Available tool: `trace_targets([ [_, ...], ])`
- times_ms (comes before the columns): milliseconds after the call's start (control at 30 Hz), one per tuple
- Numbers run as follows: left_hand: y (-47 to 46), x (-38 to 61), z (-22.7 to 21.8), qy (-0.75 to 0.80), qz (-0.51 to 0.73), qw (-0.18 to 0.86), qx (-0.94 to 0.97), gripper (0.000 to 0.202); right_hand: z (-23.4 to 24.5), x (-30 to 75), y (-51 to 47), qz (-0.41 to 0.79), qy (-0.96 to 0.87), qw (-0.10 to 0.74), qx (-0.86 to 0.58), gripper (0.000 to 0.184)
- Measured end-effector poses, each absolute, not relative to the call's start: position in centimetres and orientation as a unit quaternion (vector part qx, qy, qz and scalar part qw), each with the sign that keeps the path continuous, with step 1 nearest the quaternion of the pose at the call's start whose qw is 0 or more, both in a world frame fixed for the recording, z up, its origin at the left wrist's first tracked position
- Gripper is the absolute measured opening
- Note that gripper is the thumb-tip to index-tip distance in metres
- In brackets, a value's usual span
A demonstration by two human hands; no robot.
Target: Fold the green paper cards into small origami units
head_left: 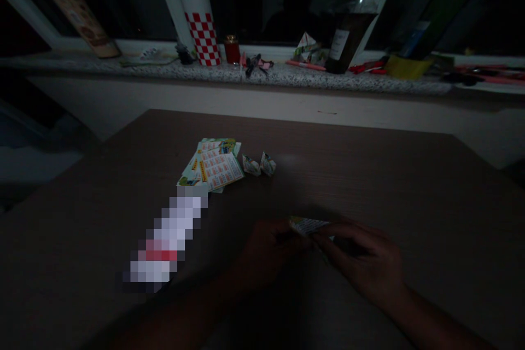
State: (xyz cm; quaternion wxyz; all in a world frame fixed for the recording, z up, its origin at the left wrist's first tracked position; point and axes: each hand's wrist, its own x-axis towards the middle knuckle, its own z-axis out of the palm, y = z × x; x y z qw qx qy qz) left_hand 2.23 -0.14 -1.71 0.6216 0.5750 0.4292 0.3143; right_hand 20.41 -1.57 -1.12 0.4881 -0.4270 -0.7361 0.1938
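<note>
Over the near middle of the dark wooden table [394, 175], both my hands hold one small printed paper piece [308, 225], partly folded. My left hand [268, 249] grips its left side, the fingers mostly in shadow. At its right side, my right hand [367, 254] pinches the paper between thumb and fingers. Beyond my hands stand two small folded paper shapes [251, 165], side by side. Just left of them lies a loose, overlapping stack of printed paper cards [221, 170].
A blurred-out bright object [168, 240] lies left of my hands. Along the granite windowsill [279, 77] stand a red-and-white checked bottle [203, 27], a small red jar [232, 50], a dark labelled pot [339, 44], a folded paper piece [307, 48] and a green bottle [438, 5].
</note>
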Motion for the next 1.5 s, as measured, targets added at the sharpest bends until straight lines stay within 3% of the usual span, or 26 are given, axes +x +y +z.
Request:
trace_targets([
  [467,0.1,1.8,-1.5,0.465,0.365,0.575,0.566,0.022,-1.1,20.8,-1.8,0.223,-0.739,0.512,-0.377,0.027],
  [667,0.6,1.8,-1.3,0.459,0.429,0.594,0.502,0.022,-1.2,21.0,-1.4,0.189,-0.786,0.485,-0.332,0.025],
  [900,0.2,2.0,-1.2,0.479,0.43,0.588,0.489,0.016,-1.4,20.9,-1.1,0.157,-0.757,0.498,-0.392,0.018],
  [1033,0.4,1.2,-0.9,0.461,0.489,0.549,0.497,0.038,-1.7,21.6,-0.9,0.18,-0.728,0.507,-0.424,0.014],
  [1133,0.8,0.2,-0.6,0.465,0.487,0.496,0.547,0.033,-1.9,22.0,-0.7,0.204,-0.71,0.511,-0.44,0.012],
  [1233,1.1,-0.3,-0.4,0.468,0.441,0.464,0.609,0.012,-2.0,22.2,-0.7,0.221,-0.71,0.508,-0.434,0.011],
  [1500,0.7,-0.2,-0.6,0.474,0.475,0.436,0.6,0.03,-1.9,22.1,-0.8,0.245,-0.717,0.507,-0.41,0.011],
])
